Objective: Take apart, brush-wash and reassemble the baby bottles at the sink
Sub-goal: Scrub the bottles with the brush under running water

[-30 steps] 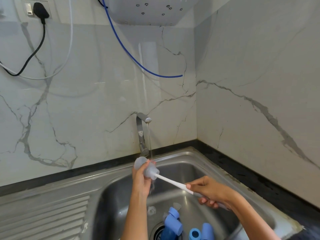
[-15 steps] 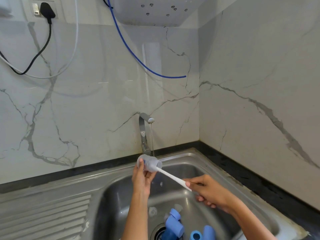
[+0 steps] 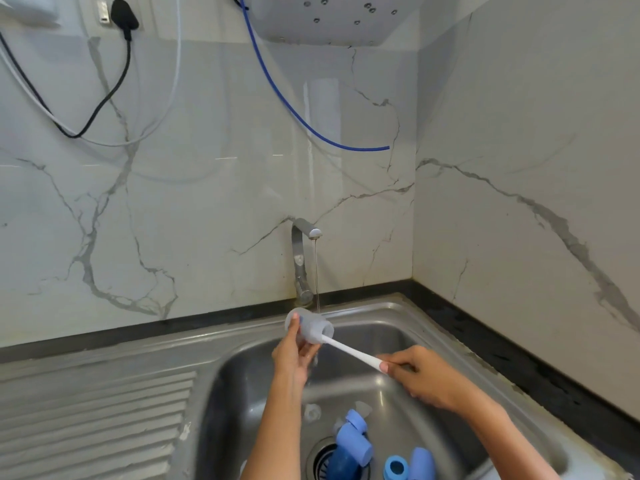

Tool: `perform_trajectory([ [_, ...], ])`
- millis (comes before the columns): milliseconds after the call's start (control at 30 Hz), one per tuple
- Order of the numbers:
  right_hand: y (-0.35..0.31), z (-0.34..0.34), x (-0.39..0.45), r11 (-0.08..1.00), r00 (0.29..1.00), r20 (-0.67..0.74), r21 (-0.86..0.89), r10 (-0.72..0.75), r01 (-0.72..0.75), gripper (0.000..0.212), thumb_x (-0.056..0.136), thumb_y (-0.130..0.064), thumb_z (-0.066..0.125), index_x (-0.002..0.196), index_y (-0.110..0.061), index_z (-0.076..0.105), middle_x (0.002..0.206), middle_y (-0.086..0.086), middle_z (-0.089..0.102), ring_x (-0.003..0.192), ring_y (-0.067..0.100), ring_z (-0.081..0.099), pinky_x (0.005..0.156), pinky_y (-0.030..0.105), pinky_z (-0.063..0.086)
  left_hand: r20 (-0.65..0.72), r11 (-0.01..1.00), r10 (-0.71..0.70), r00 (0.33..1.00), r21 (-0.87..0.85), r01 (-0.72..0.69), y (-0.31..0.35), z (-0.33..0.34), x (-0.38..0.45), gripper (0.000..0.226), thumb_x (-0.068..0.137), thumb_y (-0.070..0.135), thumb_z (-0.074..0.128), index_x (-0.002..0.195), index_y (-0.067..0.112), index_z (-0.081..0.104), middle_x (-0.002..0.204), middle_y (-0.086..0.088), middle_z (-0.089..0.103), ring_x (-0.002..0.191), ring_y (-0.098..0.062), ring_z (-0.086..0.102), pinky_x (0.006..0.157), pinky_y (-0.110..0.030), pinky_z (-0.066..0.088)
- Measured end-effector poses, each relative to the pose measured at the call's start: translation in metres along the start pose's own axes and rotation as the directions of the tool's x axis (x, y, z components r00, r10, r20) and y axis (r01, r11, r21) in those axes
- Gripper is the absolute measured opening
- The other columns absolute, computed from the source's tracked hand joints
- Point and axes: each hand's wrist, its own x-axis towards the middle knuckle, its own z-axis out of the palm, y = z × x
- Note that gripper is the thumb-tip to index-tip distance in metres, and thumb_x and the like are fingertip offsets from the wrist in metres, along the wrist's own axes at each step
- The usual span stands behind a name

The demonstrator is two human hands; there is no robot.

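Over the sink's (image 3: 450,344) back edge, a clear bottle cap (image 3: 309,328) is grasped by the left hand (image 3: 294,358); the brush (image 3: 349,351) inserted in it is gripped by the right hand (image 3: 424,377).

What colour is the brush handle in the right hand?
White, seen in the head view: the brush handle runs from the right hand into the bottle.

The brush head is hidden inside the translucent cup (image 3: 309,328), and the blue bottle parts (image 3: 408,467) run off the bottom edge.
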Motion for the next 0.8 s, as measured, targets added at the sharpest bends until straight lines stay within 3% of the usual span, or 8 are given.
perform_trajectory([
  [67,-0.002,-0.001,-0.001,0.994,1.0,0.004,0.108,0.0,0.0,0.022,0.099,-0.028,0.052,0.111,-0.021,0.069,0.07,-0.027,0.066,0.044,0.0,0.042,0.045,0.015,0.037,0.066,0.991,-0.05,0.997,-0.117,0.058,0.005,0.0,-0.001,0.029,0.086,0.023,0.067,0.103,0.001,0.058,0.107,-0.02,0.06,0.091,-0.031,0.064,0.061,-0.042,0.059],
  [133,-0.002,0.003,0.0,0.986,0.997,-0.073,0.166,0.013,-0.001,0.027,0.098,-0.028,0.054,0.121,-0.024,0.066,0.058,-0.017,0.059,0.046,0.0,0.043,0.045,0.013,0.036,0.099,0.985,-0.04,0.994,-0.164,0.055,0.004,0.004,-0.006,0.032,0.087,0.025,0.065,0.108,0.002,0.057,0.108,-0.019,0.059,0.092,-0.03,0.063,0.061,-0.04,0.059],
  [233,-0.004,0.013,0.0,1.0,0.975,-0.219,0.008,0.031,-0.03,0.032,0.096,-0.039,0.053,0.128,-0.039,0.058,0.076,-0.013,0.063,0.057,0.003,0.053,0.052,0.017,0.044,0.046,0.991,-0.008,0.999,-0.131,0.014,0.0,0.013,-0.013,0.036,0.086,0.023,0.067,0.112,0.001,0.053,0.1,-0.017,0.061,0.086,-0.026,0.064,0.058,-0.036,0.058],
  [367,-0.001,0.015,0.004,0.984,0.974,-0.211,-0.141,0.079,-0.11,0.03,0.096,-0.046,0.05,0.124,-0.041,0.061,0.092,-0.007,0.071,0.066,0.008,0.061,0.067,0.024,0.053,-0.076,0.999,0.049,0.996,-0.006,-0.05,-0.004,0.015,-0.009,0.042,0.08,0.019,0.075,0.11,-0.002,0.055,0.102,-0.019,0.063,0.082,-0.025,0.066,0.056,-0.036,0.058],
  [467,-0.005,0.005,-0.001,0.999,0.993,-0.112,-0.052,-0.023,0.018,0.027,0.097,-0.035,0.053,0.12,-0.028,0.067,0.084,-0.021,0.071,0.055,-0.001,0.053,0.06,0.019,0.05,0.002,0.996,0.034,0.999,-0.081,-0.033,0.002,0.011,-0.006,0.048,0.083,0.024,0.071,0.12,0.0,0.054,0.103,-0.016,0.064,0.085,-0.025,0.066,0.053,-0.032,0.059],
  [567,-0.011,-0.004,-0.008,0.995,0.979,-0.182,-0.033,-0.094,0.09,0.027,0.097,-0.033,0.055,0.118,-0.024,0.068,0.073,-0.042,0.061,0.059,-0.006,0.056,0.059,0.013,0.046,0.149,0.985,-0.003,0.989,-0.173,0.029,0.013,0.015,-0.008,0.047,0.087,0.029,0.065,0.124,0.003,0.052,0.105,-0.017,0.06,0.089,-0.027,0.065,0.05,-0.03,0.058],
  [667,-0.006,0.006,-0.003,0.986,0.951,-0.304,-0.164,-0.058,0.008,0.032,0.096,-0.045,0.051,0.128,-0.043,0.057,0.101,-0.016,0.07,0.081,0.005,0.065,0.074,0.023,0.053,0.161,0.993,-0.009,0.987,-0.118,0.028,0.014,0.016,-0.006,0.046,0.087,0.03,0.065,0.122,0.002,0.053,0.106,-0.017,0.059,0.089,-0.026,0.064,0.051,-0.03,0.058],
  [800,-0.007,0.021,0.002,0.992,0.964,-0.248,-0.055,0.094,-0.111,0.028,0.097,-0.045,0.05,0.12,-0.038,0.063,0.084,-0.007,0.069,0.063,0.006,0.057,0.062,0.019,0.047,0.074,1.0,-0.008,0.997,0.009,0.007,0.006,0.008,0.001,0.044,0.084,0.026,0.07,0.117,0.0,0.055,0.102,-0.017,0.063,0.088,-0.027,0.065,0.06,-0.037,0.06],
])
